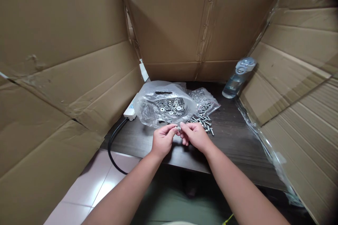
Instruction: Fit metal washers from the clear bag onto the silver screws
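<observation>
My left hand [164, 138] and my right hand [194, 135] meet above the dark table, fingertips pinched on one small metal bolt [177, 127] between them. Whether a nut or washer sits on it is too small to tell. Just behind my hands lies an open translucent plastic bag [148, 112] with many washers and nuts [171, 107] in it. A loose pile of silver bolts [207, 121] spreads beside my right hand, partly coming out of a clear plastic bag [202, 95].
Cardboard walls [171, 24] enclose the dark table [232, 147] at the back and both sides. A water bottle [237, 79] stands at the back right. At the left are a white power strip [130, 113] and its black cable [112, 147].
</observation>
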`<state>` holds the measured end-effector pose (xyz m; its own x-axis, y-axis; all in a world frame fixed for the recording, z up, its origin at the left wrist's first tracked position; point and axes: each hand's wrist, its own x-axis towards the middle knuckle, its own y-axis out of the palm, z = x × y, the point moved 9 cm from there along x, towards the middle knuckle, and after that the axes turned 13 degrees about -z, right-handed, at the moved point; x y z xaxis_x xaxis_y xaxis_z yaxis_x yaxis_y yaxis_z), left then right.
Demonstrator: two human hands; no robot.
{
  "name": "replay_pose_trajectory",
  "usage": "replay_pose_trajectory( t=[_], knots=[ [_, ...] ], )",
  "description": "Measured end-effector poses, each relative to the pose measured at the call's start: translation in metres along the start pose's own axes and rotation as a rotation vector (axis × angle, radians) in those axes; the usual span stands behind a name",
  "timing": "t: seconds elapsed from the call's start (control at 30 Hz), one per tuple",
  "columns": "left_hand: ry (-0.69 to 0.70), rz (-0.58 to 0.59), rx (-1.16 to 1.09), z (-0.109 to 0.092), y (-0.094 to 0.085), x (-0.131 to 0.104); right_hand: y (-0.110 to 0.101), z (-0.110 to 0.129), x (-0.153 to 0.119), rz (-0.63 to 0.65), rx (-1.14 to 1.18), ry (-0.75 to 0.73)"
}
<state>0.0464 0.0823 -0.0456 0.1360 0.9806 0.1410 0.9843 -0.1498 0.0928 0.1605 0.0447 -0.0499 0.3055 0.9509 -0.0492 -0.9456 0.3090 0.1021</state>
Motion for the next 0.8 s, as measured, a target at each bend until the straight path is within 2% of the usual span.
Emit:
replay_pose_trajectory(
  t=[0.1, 0.27, 0.43, 0.53, 0.67, 0.8],
  knots=[
    [-0.002, -0.022, -0.005, 0.001, -0.002, 0.0, -0.006, 0.001, 0.002, -0.057, 0.056, 0.005],
    [0.015, -0.019, -0.029, 0.0, -0.002, 0.0, 0.0, 0.014, -0.003, 0.04, 0.102, -0.079],
    [0.022, 0.007, -0.002, -0.002, 0.001, -0.001, 0.001, 0.0, 0.0, 0.006, -0.021, -0.019],
    [0.021, -0.02, -0.006, -0.002, -0.002, 0.0, -0.003, 0.0, 0.001, -0.037, 0.03, 0.009],
    [0.015, 0.007, -0.018, -0.001, -0.001, -0.001, 0.002, 0.013, -0.005, 0.053, 0.093, -0.061],
    [0.008, 0.03, -0.013, -0.002, 0.002, -0.001, 0.004, 0.008, -0.005, 0.067, 0.027, -0.043]
  ],
)
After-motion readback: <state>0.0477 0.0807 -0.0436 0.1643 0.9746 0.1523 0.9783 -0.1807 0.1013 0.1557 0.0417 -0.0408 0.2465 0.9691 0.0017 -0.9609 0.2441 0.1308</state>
